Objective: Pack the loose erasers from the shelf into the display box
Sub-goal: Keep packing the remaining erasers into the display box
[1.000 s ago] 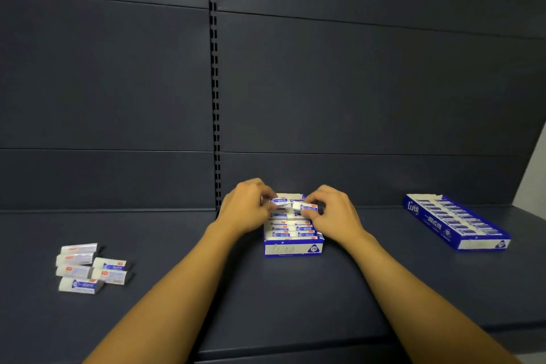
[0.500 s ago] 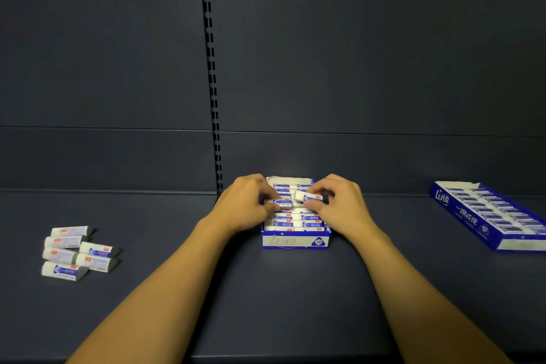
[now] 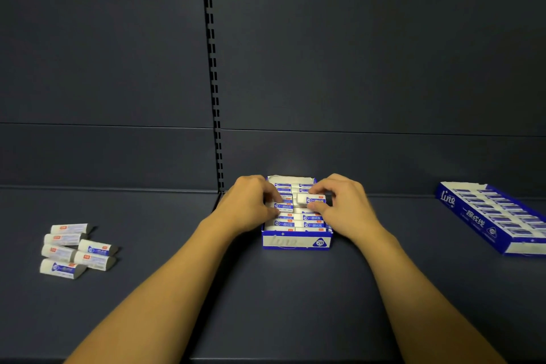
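Note:
A blue and white display box point(image 3: 295, 241) stands in the middle of the dark shelf, holding two rows of white erasers with blue sleeves. My left hand point(image 3: 248, 205) pinches an eraser point(image 3: 283, 206) in the left row. My right hand point(image 3: 344, 204) pinches another eraser point(image 3: 311, 199) just above the right row, its end raised over its neighbours. Several loose erasers point(image 3: 75, 250) lie in a small heap at the far left of the shelf.
A second, longer blue display box point(image 3: 472, 217) full of erasers lies at the right, angled toward the back. The slotted upright point(image 3: 214, 97) of the dark back panel runs down behind the middle box. The shelf's front edge is near the bottom.
Both hands stay at the box with their erasers and shift slightly toward the front rows. The view has tilted a little, so the box and hands sit lower in the frame.

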The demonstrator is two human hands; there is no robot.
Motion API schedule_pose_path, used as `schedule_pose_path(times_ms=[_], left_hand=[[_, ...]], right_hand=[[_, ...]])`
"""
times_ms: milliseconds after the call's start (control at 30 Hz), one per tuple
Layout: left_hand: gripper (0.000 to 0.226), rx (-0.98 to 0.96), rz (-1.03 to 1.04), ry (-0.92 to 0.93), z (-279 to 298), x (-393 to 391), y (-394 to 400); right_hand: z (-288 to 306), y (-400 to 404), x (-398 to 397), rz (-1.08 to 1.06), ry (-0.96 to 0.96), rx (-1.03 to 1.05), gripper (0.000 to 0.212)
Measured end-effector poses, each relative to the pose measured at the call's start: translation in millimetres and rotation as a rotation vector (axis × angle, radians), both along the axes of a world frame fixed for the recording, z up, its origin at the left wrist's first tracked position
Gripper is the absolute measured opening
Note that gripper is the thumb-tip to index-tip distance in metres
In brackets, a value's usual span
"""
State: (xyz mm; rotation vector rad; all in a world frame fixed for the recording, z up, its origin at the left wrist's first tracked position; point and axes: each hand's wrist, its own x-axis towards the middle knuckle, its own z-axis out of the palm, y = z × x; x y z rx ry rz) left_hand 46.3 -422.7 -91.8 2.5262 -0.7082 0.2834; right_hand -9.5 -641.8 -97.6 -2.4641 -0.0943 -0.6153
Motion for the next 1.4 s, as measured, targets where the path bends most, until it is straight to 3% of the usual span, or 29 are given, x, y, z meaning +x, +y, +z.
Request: schedule_pose_path(times_ms=[700, 1400], left_hand=[[0.018, -0.034, -0.002, -0.033, -4, 0, -1], [0.021, -0.065, -0.02, 0.021, 3, -8, 0]], right_hand=[[4, 10, 4, -0.069, 0.154, -0.152, 0.039], [11, 10, 2, -0.083, 0.213, -0.124, 0.03]])
